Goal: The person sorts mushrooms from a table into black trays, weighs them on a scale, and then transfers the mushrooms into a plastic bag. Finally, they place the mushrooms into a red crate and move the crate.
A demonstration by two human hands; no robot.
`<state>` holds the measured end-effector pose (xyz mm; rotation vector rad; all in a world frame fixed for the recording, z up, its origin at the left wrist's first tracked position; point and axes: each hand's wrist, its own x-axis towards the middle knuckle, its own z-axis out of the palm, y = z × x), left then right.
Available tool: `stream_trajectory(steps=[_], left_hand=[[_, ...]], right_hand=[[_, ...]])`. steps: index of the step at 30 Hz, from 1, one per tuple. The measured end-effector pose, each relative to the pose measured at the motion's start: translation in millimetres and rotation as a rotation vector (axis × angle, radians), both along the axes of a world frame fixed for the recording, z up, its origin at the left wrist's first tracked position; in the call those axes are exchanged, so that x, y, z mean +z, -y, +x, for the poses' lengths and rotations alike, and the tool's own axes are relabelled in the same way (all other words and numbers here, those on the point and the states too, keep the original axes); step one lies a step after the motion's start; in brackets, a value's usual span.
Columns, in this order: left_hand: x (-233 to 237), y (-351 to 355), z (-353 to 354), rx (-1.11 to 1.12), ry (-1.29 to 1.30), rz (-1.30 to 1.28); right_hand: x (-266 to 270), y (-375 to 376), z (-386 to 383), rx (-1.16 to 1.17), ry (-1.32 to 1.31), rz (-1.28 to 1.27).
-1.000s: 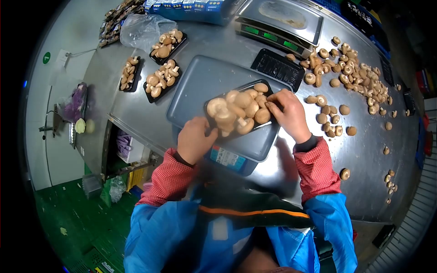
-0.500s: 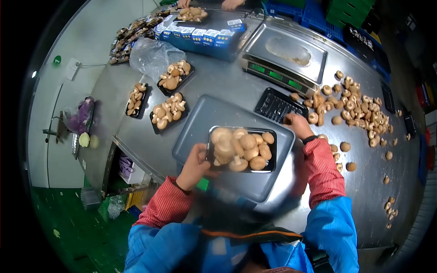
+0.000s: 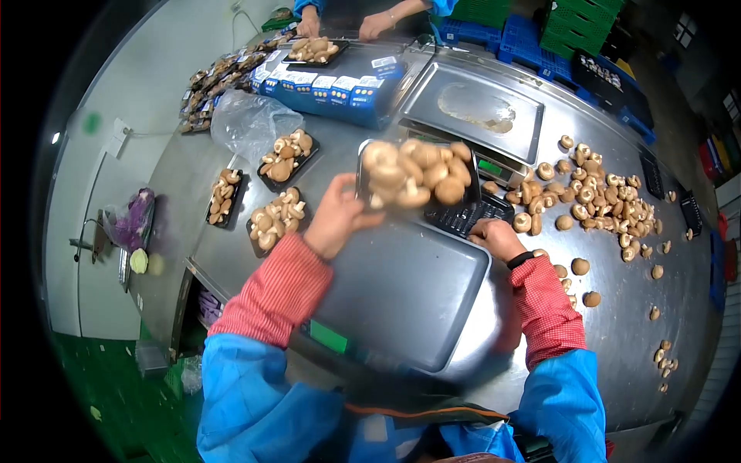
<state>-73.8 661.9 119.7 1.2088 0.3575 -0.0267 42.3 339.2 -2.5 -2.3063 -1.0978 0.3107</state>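
My left hand [image 3: 340, 214] grips the left side of a black tray of mushrooms [image 3: 417, 174], held raised above the far part of the grey scale plate [image 3: 401, 289]. The tray is slightly blurred. My right hand [image 3: 498, 238] has its fingers closed on the near edge of an empty black tray [image 3: 469, 214], which lies beyond the plate and is partly hidden behind the filled one. A green display [image 3: 329, 337] shows at the plate's near side.
Filled trays [image 3: 275, 220] stand at left beside a clear plastic bag [image 3: 255, 123]. Loose mushrooms [image 3: 598, 193] spread at right. A second scale [image 3: 475, 112] stands beyond. Across the table, a co-worker's hands [image 3: 377, 25] are near another filled tray [image 3: 315, 51].
My left hand has lifted the filled tray off the grey plate and moved it away from my body. The co-worker's hands show more fully.
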Motion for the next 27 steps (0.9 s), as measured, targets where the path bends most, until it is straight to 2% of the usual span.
stream_trajectory(steps=[4,6,12,16,21,24,27], left_hand=[[-23,9,90,0.071,0.048,0.003],[-38,16,127,0.106,0.077,-0.044],[-63,38,182,0.216,0.009,-0.136],[-61,45,172,0.143,0.011,-0.228],[-50,66,117,0.054,-0.039,0.042],[3,101,61,-0.161,-0.108,-0.012],[14,137,30,-0.53,-0.105,0.023]], right_hand=[[-4,2,1,0.026,0.043,0.054],[-10,3,2,0.004,-0.015,0.09],[-16,3,-1,-0.045,-0.011,0.143],[2,0,-10,-0.184,0.041,0.274],[69,14,-48,-0.427,0.353,0.453],[95,33,-88,-0.417,0.53,0.495],[82,49,-127,-0.297,0.607,0.364]])
